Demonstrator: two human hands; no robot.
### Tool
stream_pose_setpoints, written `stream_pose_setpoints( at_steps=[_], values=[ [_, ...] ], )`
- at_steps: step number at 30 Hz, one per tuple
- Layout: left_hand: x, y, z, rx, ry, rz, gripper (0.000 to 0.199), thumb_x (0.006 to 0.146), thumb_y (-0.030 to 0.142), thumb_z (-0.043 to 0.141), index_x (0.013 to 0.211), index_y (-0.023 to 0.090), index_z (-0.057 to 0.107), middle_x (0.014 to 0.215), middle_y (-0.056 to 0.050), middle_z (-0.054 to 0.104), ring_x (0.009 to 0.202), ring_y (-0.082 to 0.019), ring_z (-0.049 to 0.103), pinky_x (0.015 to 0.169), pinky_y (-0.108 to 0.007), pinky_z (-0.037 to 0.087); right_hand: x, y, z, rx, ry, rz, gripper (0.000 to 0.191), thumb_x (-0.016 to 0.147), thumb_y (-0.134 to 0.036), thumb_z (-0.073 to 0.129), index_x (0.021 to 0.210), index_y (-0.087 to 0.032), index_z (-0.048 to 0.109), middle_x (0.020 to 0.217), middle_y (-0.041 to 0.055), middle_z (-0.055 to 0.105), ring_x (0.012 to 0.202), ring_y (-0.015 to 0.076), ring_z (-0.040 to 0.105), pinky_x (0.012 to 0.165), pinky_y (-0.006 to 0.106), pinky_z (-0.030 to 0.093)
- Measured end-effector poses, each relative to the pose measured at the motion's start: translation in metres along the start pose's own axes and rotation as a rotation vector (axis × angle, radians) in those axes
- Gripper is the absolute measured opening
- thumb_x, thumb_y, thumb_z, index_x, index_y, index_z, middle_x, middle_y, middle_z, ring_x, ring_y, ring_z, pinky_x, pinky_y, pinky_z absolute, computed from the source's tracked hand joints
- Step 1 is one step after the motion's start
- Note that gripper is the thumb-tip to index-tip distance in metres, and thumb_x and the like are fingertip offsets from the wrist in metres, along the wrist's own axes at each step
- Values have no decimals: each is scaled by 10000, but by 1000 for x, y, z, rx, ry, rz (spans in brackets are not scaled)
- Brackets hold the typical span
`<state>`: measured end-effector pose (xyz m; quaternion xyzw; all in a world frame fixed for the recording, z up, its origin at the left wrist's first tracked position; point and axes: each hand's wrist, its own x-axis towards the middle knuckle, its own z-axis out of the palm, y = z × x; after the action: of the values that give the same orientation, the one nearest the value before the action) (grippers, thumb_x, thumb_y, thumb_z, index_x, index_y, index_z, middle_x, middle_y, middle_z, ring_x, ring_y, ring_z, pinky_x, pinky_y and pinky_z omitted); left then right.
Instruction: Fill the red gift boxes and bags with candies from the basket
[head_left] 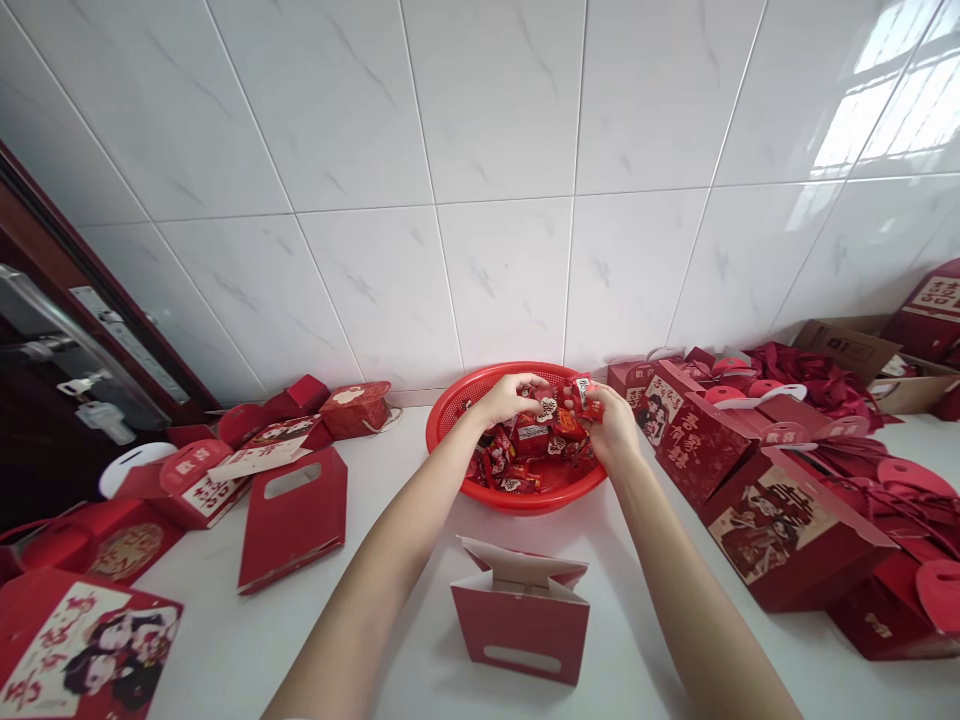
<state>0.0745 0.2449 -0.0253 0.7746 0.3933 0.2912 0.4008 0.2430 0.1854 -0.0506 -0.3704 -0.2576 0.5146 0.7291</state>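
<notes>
Near the wall stands a round red plastic basket (442,420) holding several red-wrapped candies (517,450). My left hand (514,397) reaches over the basket's middle, its fingers curled at a small red packet (547,408) with a pale label. At the basket's right side my right hand (611,420) pinches a red wrapped packet (583,392) between thumb and fingers. In front of the basket, between my forearms, an open red paper box (521,620) stands upright with its top flaps apart and a slot in its front panel.
Red gift boxes (787,530) with ribbons crowd the right side. More red boxes (195,480) and a flat red box (292,515) lie at the left. Cardboard (847,345) sits far right. A tiled wall (510,280) rises behind the basket.
</notes>
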Motion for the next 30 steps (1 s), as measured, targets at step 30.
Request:
stream_pose_setpoints(
  at_steps=[30],
  values=[
    [29, 2, 38, 519, -254, -132, 236, 822, 278, 629, 1034, 252, 732, 1215, -27, 737, 1153, -241, 646, 998, -302, 460, -5, -4, 3, 41, 56, -21, 124, 568, -144, 653, 678, -198, 638, 659, -10, 702, 537, 129, 608, 494, 234, 489]
  ],
)
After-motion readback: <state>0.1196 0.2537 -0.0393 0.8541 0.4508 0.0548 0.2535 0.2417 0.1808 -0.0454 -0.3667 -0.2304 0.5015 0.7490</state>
